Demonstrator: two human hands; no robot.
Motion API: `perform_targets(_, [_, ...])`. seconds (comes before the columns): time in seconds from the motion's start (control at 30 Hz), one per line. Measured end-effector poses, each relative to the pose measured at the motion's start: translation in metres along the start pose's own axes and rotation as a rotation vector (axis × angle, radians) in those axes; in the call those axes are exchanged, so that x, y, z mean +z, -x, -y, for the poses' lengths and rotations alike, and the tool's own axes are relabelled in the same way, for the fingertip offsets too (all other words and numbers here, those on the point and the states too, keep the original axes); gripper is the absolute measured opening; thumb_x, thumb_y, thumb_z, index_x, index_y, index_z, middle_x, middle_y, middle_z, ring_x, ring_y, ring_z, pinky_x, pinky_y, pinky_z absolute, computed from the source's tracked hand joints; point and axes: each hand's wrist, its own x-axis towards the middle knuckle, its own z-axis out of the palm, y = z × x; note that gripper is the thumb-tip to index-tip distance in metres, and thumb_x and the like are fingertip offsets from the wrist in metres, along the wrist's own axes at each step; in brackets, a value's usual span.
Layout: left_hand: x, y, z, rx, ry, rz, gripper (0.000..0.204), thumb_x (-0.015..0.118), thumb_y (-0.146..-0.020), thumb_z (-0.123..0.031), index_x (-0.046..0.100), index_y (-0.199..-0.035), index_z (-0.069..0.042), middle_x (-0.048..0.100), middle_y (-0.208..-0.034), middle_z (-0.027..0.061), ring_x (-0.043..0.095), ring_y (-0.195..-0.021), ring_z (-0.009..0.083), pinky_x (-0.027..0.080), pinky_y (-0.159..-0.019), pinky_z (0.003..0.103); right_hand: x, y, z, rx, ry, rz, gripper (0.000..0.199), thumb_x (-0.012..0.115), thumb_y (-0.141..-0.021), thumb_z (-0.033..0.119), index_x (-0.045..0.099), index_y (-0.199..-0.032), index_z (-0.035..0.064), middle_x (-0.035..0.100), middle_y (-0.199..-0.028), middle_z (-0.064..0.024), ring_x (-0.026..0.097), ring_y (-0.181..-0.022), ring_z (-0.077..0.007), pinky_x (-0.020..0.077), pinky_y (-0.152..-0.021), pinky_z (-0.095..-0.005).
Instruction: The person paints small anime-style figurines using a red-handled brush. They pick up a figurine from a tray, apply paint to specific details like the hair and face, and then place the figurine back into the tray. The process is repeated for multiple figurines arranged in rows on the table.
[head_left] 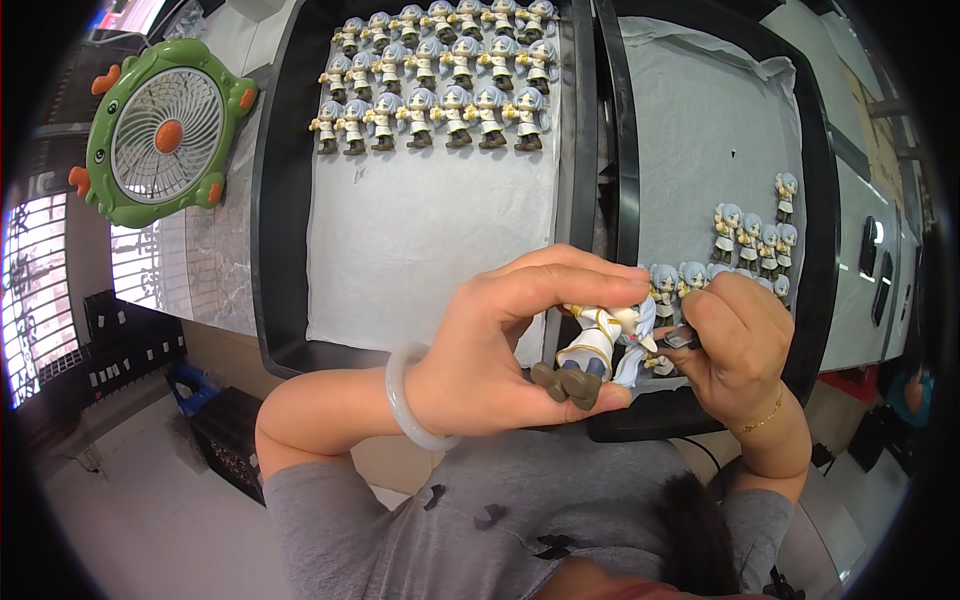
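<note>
My left hand [495,335] is closed around a small figurine [590,345], thumb and fingers on opposite sides of it. The figurine has pale blue-grey hair, a white outfit with gold trim and brown boots. It lies tilted, boots toward me and head toward the right. My right hand [742,340] pinches a small dark tool with a greyish flat part [682,338], its kind unclear. The tool's end is close beside the figurine's head; whether it touches cannot be made out. Both hands are above the near part of the trays.
A black tray [272,210] lined with white paper holds rows of similar figurines [420,112] at its far end. The black tray at right [818,190] carries more figurines [752,238], partly hidden by my right hand. A green fan [168,135] stands at far left.
</note>
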Motion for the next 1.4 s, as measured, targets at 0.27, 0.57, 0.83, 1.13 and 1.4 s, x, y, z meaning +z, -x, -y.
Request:
perform_targets(0.27, [-0.0011, -0.0013, -0.0018, 0.0, 0.014, 0.009, 0.054, 0.075, -0.061, -0.006, 0.05, -0.109, 0.001, 0.048, -0.115, 0.0199, 0.049, -0.104, 0.0226, 0.039, -0.089, 0.033, -0.0024, -0.0019, -0.0023, -0.048, 0.008, -0.023, 0.031, 0.065, -0.06, 0.031, 0.047, -0.061, 0.006, 0.034, -0.053, -0.0039, 0.038, -0.042, -0.0192, 0.0269, -0.039, -0.031])
perform_targets(0.57, [-0.0023, -0.0019, -0.0027, -0.01, -0.009, 0.027, 0.055, 0.075, -0.059, -0.005, 0.051, -0.108, 0.002, 0.048, -0.114, 0.0198, 0.049, -0.103, 0.0222, 0.039, -0.088, 0.033, -0.003, -0.0029, -0.0028, -0.077, 0.041, -0.007, 0.031, 0.066, -0.059, 0.032, 0.047, -0.06, 0.0063, 0.032, -0.052, -0.0032, 0.037, -0.041, -0.0182, 0.025, -0.038, -0.0303])
perform_targets(0.83, [-0.0003, -0.0011, 0.0003, -0.029, 0.045, 0.005, 0.055, 0.075, -0.061, -0.006, 0.05, -0.11, 0.0, 0.047, -0.116, 0.0195, 0.049, -0.103, 0.0221, 0.039, -0.089, 0.033, 0.0004, 0.0003, -0.0002, -0.011, 0.032, -0.011, 0.032, 0.066, -0.06, 0.032, 0.047, -0.061, 0.0058, 0.033, -0.053, -0.004, 0.038, -0.042, -0.019, 0.0266, -0.039, -0.0308])
perform_targets(1.13, [-0.0014, -0.0007, -0.0012, -0.009, 0.049, 0.005, 0.054, 0.074, -0.063, -0.007, 0.049, -0.11, 0.0, 0.047, -0.116, 0.0196, 0.05, -0.103, 0.0222, 0.039, -0.088, 0.034, -0.0043, -0.0021, 0.0009, -0.045, 0.042, 0.009, 0.031, 0.065, -0.061, 0.031, 0.048, -0.062, 0.0055, 0.035, -0.055, -0.0045, 0.039, -0.043, -0.0201, 0.0273, -0.039, -0.0316])
perform_targets(1.4, [0.0011, -0.0007, 0.0003, -0.027, 0.038, -0.005, 0.055, 0.074, -0.063, -0.008, 0.048, -0.111, 0.0, 0.047, -0.116, 0.0192, 0.049, -0.105, 0.0223, 0.039, -0.089, 0.034, 0.0007, 0.0011, 0.0009, 0.02, 0.003, 0.007, 0.03, 0.065, -0.061, 0.031, 0.048, -0.063, 0.0058, 0.035, -0.055, -0.0044, 0.04, -0.043, -0.0197, 0.0285, -0.039, -0.0315])
